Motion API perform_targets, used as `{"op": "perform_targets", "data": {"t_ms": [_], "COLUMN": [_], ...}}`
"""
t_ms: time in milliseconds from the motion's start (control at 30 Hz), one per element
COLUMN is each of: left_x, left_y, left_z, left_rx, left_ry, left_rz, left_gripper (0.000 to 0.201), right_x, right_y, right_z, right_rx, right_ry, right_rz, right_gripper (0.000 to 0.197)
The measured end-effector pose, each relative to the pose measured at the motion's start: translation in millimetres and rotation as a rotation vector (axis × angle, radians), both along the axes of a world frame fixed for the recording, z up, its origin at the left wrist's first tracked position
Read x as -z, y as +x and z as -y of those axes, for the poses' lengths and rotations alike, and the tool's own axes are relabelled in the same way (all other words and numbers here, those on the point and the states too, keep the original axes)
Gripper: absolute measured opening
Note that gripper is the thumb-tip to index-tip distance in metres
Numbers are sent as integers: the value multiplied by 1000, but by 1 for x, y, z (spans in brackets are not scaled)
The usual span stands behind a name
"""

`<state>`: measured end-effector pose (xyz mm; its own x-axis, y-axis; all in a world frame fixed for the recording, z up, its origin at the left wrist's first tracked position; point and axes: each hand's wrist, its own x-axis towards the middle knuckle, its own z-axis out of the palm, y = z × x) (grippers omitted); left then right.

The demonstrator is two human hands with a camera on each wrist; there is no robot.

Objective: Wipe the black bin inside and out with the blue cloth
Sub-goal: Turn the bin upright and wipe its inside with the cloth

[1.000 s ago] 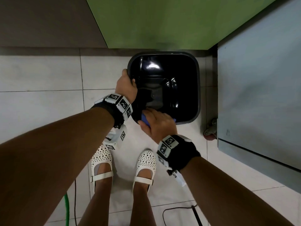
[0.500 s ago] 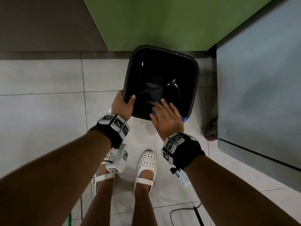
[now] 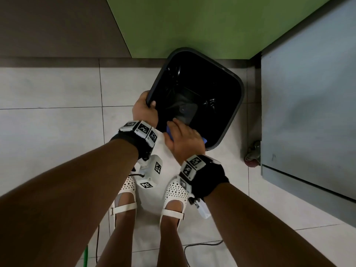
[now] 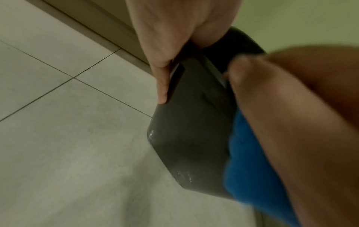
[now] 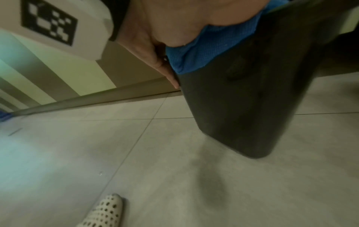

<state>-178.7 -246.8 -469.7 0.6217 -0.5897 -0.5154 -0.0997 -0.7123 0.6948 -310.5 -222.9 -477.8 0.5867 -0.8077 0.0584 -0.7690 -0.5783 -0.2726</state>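
Bin, head view: black, tilted, held above the tile floor, its far rim before the green wall. The left hand grips the bin's near-left rim corner, thumb inside. The right hand holds the blue cloth over the bin's near rim.

Left wrist view: fingers lie on the bin's outer wall; the cloth covers the bin's right side.

Right wrist view: the cloth is pressed against the bin's outer wall, which hangs clear of the floor.
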Motion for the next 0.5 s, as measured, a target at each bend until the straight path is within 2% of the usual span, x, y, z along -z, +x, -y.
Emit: {"op": "perform_targets", "data": {"t_ms": [133,233,400,500], "left_x": [-1,-2,-2,-1], "left_y": [3,2,0,-2], "left_z": [8,9,10,10], "left_rx": [10,4,-45,-41], "left_ry": [28,28,48,59], "left_rz": [-10,-9,13,21], "left_gripper": [36,35,33,32], "right_x": [-4,-5,-4,-3], "right_y": [-53,-67,-44,-16], "right_z": [9,14,4,0], "right_rx": [-92,-162,24,95], "right_ry": [-7,-2,-44,-7], "right_rz": [-98,-167,-72,-68], "right_gripper": [42,45,30,32]}}
